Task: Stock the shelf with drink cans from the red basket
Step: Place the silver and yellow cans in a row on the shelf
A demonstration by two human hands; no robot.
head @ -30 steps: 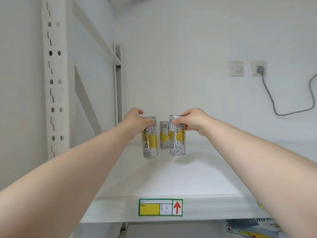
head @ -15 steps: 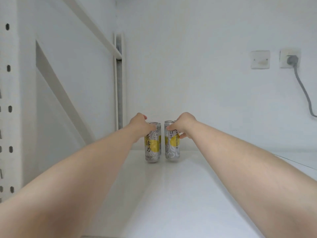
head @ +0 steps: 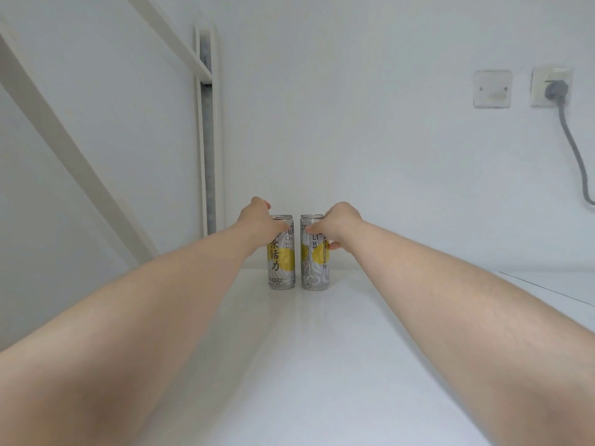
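We reach to twelve o'clock, deep on the shelf. Our left hand curls round the top of the left can. Our right hand wraps the right can, just beside it at three o'clock. Both cans stand upright and seem to rest on their bases, so letting go likely means withdrawing toward six.

This is looking like a shop or stockroom bay in a plain room. A white metal shelf is running back to a bare white wall, a rack upright and diagonal brace framing it. The left drink can and right drink can, matching in brand, are standing side by side as stock. A plugged wall socket is trailing a grey cable.
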